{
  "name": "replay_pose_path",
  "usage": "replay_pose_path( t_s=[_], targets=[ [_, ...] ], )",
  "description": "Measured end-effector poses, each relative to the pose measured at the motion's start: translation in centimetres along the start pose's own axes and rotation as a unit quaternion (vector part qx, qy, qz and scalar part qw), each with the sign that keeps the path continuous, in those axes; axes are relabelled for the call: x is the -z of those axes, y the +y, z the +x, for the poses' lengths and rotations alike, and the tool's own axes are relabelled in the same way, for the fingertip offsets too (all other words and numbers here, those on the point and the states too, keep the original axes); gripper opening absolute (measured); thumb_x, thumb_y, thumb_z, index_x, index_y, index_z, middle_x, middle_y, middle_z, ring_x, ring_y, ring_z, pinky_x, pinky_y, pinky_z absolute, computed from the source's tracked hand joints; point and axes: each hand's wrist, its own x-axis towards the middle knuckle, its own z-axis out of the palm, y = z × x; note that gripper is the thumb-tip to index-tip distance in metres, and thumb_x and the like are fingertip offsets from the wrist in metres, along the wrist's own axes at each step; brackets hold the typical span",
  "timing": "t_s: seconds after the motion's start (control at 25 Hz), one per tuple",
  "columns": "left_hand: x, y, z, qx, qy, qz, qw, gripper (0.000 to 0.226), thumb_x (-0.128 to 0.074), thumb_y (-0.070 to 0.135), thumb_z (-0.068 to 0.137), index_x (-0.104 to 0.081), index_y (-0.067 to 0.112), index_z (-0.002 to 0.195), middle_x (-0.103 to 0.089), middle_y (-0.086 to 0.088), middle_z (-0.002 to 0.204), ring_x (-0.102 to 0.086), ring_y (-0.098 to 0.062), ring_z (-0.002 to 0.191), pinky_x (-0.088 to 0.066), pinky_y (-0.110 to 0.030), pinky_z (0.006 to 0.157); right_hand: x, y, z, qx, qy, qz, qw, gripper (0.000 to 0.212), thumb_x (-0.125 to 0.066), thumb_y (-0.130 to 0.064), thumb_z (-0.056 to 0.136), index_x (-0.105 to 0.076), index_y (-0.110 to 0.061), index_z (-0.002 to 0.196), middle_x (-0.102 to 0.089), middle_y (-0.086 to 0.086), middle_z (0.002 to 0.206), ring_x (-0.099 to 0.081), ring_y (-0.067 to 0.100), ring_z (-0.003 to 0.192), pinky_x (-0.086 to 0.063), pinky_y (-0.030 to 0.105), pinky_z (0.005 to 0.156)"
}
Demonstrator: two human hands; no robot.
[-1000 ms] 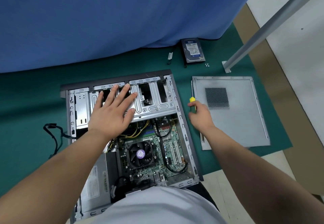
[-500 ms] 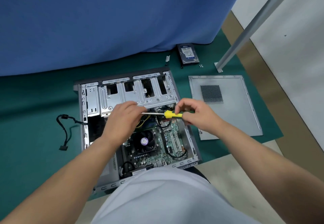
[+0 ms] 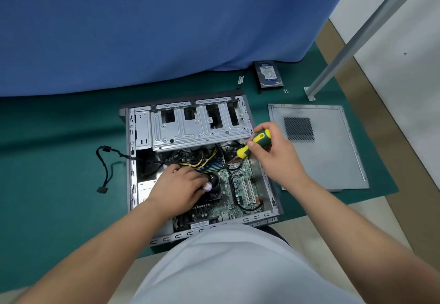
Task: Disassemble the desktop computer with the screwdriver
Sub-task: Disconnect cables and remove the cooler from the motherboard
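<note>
Out to the left of the left hand [image 3: 181, 188], a black cable [image 3: 106, 168] trails from the case wall onto the green mat [image 3: 52, 184] and ends in a flat connector. The desktop computer [image 3: 200, 168] lies on its side on that mat, its open side facing up. The left hand reaches into it palm down, fingers curled loosely over the black cooler fan [image 3: 214, 188], touching it; whether they actually grip anything there cannot be told. Just beyond that hand's fingertips run yellow and black wires [image 3: 202, 159], and farther away still sits the bare metal drive cage [image 3: 197, 127] along the case's far edge.

To the right of the left hand the green motherboard [image 3: 240, 184] shows its slots and a looped black lead. Above its far right corner the right hand [image 3: 273, 153] holds the screwdriver [image 3: 253, 144] (yellow and dark green handle), fingers and thumb wrapped round the grip, with the handle slanting down and leftward into the case. The shaft and tip are blurred and hard to follow against the board.

Right of the right hand, well clear of the case, the grey side panel [image 3: 328, 156] lies flat on the mat with its mesh vent upward. Beyond that hand, near the blue cloth [image 3: 166, 29], a hard drive [image 3: 269, 75] lies with a few small screws [image 3: 285, 91] just beside it, and a metal post [image 3: 352, 41] slants up from the mat's corner.
</note>
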Motion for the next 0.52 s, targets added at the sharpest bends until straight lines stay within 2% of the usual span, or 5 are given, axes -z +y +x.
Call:
replay_pose_path(
  t_s=[0.12,0.2,0.32,0.4,0.52],
  targets=[
    [-0.1,0.0,0.2,-0.043,-0.048,0.018,0.998,0.048,-0.033,0.057,0.103,-0.051,0.044,0.145,-0.046,0.019,0.155,-0.043,-0.015,0.143,-0.035,-0.043,0.104,0.0,0.4,-0.6,0.032,-0.030,-0.056,0.997,0.024,-0.064,-0.030,0.099,-0.046,-0.040,0.112,-0.070,-0.013,0.097,-0.067,0.007,0.079,-0.058,0.038,0.074],
    [0.0,0.0,0.4,-0.036,-0.057,0.024,0.997,0.047,-0.032,0.054,0.104,-0.046,0.046,0.148,-0.040,0.019,0.160,-0.039,-0.016,0.145,-0.034,-0.043,0.104,-0.7,0.6,-1.1,0.043,-0.043,-0.067,0.996,0.025,-0.063,-0.027,0.100,-0.045,-0.037,0.115,-0.069,-0.014,0.101,-0.066,0.007,0.079,-0.057,0.038,0.075],
    [0.1,0.1,0.5,-0.031,-0.064,0.028,0.997,0.047,-0.033,0.049,0.104,-0.043,0.047,0.150,-0.039,0.017,0.161,-0.039,-0.019,0.144,-0.034,-0.042,0.103,-1.4,1.1,-1.4,0.048,-0.038,-0.067,0.996,0.025,-0.062,-0.027,0.101,-0.044,-0.037,0.115,-0.067,-0.014,0.100,-0.061,0.010,0.066,-0.049,0.029,0.061],
    [0.1,0.1,0.5,-0.032,-0.068,0.031,0.997,0.047,-0.033,0.048,0.104,-0.043,0.047,0.150,-0.039,0.017,0.160,-0.040,-0.019,0.143,-0.035,-0.041,0.101,-1.5,1.3,-1.3,0.046,-0.035,-0.070,0.996,0.025,-0.061,-0.027,0.101,-0.044,-0.037,0.116,-0.066,-0.014,0.100,-0.060,0.010,0.066,-0.045,0.025,0.060],
    [0.1,0.1,0.6,-0.031,-0.070,0.032,0.997,0.047,-0.035,0.052,0.103,-0.044,0.046,0.149,-0.040,0.017,0.160,-0.041,-0.018,0.142,-0.034,-0.041,0.099,-1.4,1.2,-1.1,0.045,-0.039,-0.074,0.996,0.024,-0.061,-0.026,0.101,-0.044,-0.035,0.116,-0.066,-0.013,0.102,-0.060,0.011,0.067,-0.047,0.027,0.061]
  ],
)
